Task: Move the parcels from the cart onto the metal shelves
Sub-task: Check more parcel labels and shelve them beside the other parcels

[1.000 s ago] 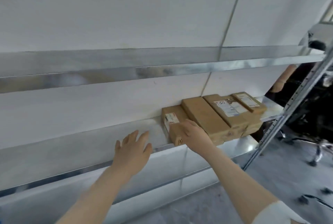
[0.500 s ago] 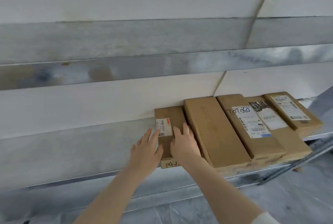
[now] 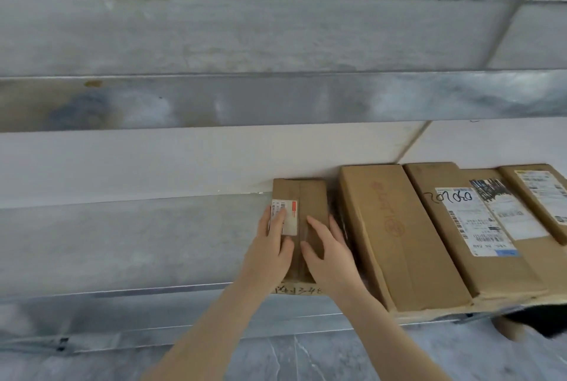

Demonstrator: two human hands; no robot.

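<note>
Both the left hand and right hand are lying flat and unclenched on the small parcel at mid-frame, a long box crowding its right on the metal shelf.

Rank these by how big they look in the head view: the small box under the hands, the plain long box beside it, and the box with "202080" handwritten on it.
1. Plain long box and handwritten box: both look alike in size, so I won't rank one over the other.
2. Small box: clearly smallest, though both hands cover part of it.
</note>
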